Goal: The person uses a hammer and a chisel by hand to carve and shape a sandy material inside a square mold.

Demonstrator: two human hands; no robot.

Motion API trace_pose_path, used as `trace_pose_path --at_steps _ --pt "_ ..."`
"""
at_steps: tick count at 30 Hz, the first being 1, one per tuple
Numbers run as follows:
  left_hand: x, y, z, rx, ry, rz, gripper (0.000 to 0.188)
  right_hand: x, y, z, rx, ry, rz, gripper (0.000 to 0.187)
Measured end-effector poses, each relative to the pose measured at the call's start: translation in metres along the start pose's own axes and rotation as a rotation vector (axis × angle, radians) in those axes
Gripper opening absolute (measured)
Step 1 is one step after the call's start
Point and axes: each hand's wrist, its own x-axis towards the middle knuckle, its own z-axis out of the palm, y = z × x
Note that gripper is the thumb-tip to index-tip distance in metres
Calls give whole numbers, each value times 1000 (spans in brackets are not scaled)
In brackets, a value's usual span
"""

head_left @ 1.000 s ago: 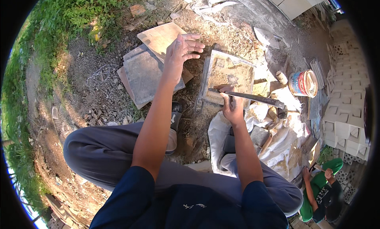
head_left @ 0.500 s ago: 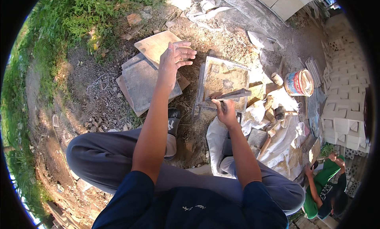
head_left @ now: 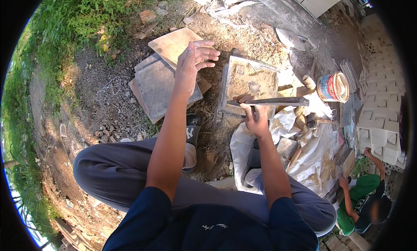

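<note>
My left hand (head_left: 195,62) is raised beside the stacked flat slabs, its fingers spread and nothing in them. Under it lie a tan slab (head_left: 171,42) and a grey slab (head_left: 163,88), overlapping at angles. My right hand (head_left: 257,118) grips a long, thin dark grey piece (head_left: 286,101) near its left end. It is held level and seen almost edge-on, so I cannot tell a flat slab from a bar. Beyond this hand a square slab (head_left: 256,71) covered with sandy material rests on the ground, partly hidden by the held piece.
A paint-type bucket (head_left: 332,87) stands at the right, near a small cylinder (head_left: 309,82). White sheeting (head_left: 310,164) with broken pieces lies by my right knee. Pale blocks (head_left: 378,90) are stacked far right. Another person (head_left: 365,199) sits at lower right. Green plants (head_left: 95,21) grow at upper left.
The dark piece in my right hand has turned and now reaches further right, looking longer and straighter. My left hand stays raised and open. At lower right the other person's arms have shifted.
</note>
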Motion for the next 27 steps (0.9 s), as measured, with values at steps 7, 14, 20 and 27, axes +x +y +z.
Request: trace_pose_path --at_steps 7,14,20,27 --pt "6 -14 -3 55 -11 -101 70 -1 21 -2 -129 -77 29 15" --pt "-14 -107 -24 689 44 -113 41 38 -24 -45 179 487 165 12" --pt "-43 -165 22 612 -7 -131 42 42 -17 -77 373 744 67 19" --pt "-41 -196 37 527 105 -35 51 37 -2 -91 578 666 178 63"
